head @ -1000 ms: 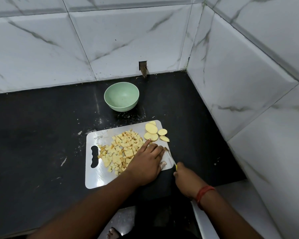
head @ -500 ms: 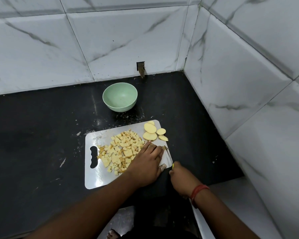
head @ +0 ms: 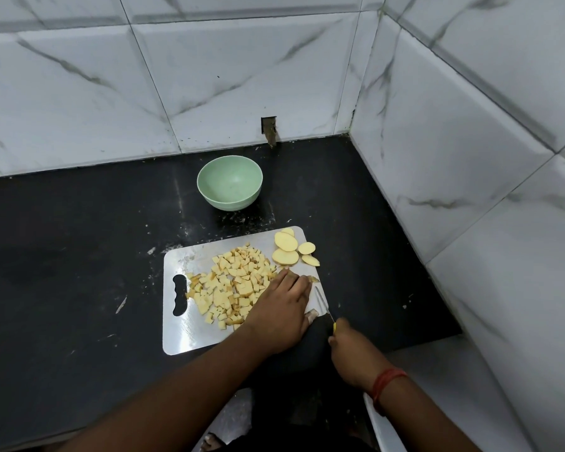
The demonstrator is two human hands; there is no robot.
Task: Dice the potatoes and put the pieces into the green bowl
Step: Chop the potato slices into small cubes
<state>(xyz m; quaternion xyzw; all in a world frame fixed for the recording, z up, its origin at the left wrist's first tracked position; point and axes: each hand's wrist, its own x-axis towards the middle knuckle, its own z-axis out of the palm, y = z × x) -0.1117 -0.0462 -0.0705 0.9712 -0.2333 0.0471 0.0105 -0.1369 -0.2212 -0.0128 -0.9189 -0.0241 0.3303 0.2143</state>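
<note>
a steel cutting board point(head: 190, 337) is seen in the lower middle of the frame, laid on a black bench point(head: 62, 256). a heap of diced potato pieces point(head: 232, 285) is spread over the middle of the board, and a few round potato slices point(head: 286, 242) are gathered at its upper right corner, one of them lying over the board's edge. the left hand point(head: 279, 313) is laid palm down over the right part of the board, its fingers curved over something being cut; what is under them cannot be made out, though a sliver of potato is seen just past the fingertips. the right hand point(head: 353, 352) is clenched round the yellow handle of a knife point(head: 322, 303), whose thin blade is pointed toward the upper left, just beside the left hand at the board's right edge. a red thread point(head: 385, 383) is worn on the right wrist. the green bowl point(head: 229, 182) is stood above the board, near the marbled wall tiles point(head: 242, 76), apart from the board, and nothing is seen inside it.
</note>
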